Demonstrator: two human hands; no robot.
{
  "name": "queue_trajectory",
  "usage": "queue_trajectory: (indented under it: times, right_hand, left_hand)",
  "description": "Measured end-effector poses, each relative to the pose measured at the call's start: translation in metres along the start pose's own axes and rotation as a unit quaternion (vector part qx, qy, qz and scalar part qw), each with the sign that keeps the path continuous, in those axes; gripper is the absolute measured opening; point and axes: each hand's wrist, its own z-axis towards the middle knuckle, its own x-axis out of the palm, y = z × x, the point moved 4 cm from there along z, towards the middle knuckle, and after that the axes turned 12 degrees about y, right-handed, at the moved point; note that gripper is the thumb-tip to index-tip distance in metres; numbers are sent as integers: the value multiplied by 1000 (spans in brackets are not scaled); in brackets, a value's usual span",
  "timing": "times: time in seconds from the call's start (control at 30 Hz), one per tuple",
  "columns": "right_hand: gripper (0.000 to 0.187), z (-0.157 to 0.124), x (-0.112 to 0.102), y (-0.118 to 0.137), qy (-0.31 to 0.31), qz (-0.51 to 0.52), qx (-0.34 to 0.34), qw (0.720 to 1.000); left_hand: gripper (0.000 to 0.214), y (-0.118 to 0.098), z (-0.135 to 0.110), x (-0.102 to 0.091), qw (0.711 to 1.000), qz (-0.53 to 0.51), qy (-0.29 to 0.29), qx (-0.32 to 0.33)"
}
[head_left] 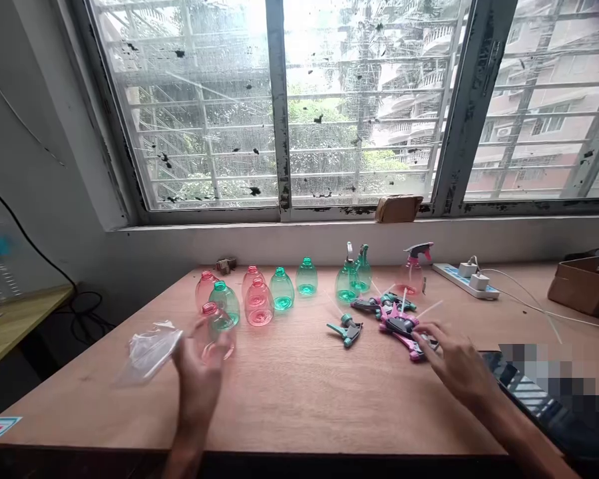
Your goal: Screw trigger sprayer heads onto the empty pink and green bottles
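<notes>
My left hand (199, 376), smeared by motion, has its fingers round a clear pink bottle (210, 311) at the front of the bottle group. Just left of that hand lies a crumpled clear plastic bag (152, 349). On the right, my right hand (456, 362) reaches into a heap of trigger spray heads, its fingertips closed at a black and pink spray head (400, 324). A green and grey spray head (348, 330) lies apart, left of the heap. Other open-necked bottles stand behind my left hand, among them a pink bottle (259, 303) and a green bottle (282, 290).
At the back stand a green bottle with a spray head (347, 283) and a pink spray bottle (412, 273). A power strip (464, 281) with plugs and cables lies to the right, near a cardboard box (586, 286). A dark flat device (534, 399) lies beside my right forearm.
</notes>
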Motion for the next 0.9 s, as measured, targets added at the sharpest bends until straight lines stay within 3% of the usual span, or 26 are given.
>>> queue_trajectory:
  times: [0.1, 0.23, 0.33, 0.4, 0.5, 0.57, 0.67, 0.8, 0.9]
  right_hand:
    - [35, -24, 26, -1, -20, -57, 11, 998]
    - [39, -30, 50, -8, -8, -109, 20, 994]
    - [37, -31, 48, -7, 1, -104, 5, 995]
    - [36, -31, 41, -3, 7, -97, -6, 995]
    - [37, -31, 34, 2, 8, -83, -2, 997]
    - [46, -30, 32, -1, -9, -80, 30, 996]
    - [51, -30, 35, -10, 6, -46, 56, 997]
    - [40, -30, 38, -16, 55, -7, 45, 997]
    - [36, -32, 33, -10, 64, 14, 37, 997]
  left_hand:
    - [91, 27, 31, -22, 997, -5, -14, -74]
    - [100, 42, 40, -6, 993, -40, 66, -90]
    - [98, 33, 22, 21, 986, -60, 132, -82]
    - [85, 20, 1, 42, 973, -76, 207, -67]
    - [66, -2, -34, 73, 918, -136, 367, -58]
    - [65, -11, -53, 90, 878, -181, 437, -68]
    - [70, -16, -67, 102, 878, -185, 440, -27]
    - [92, -15, -75, 109, 879, -79, 466, 64]
    - [86, -10, -76, 109, 881, -90, 462, 41]
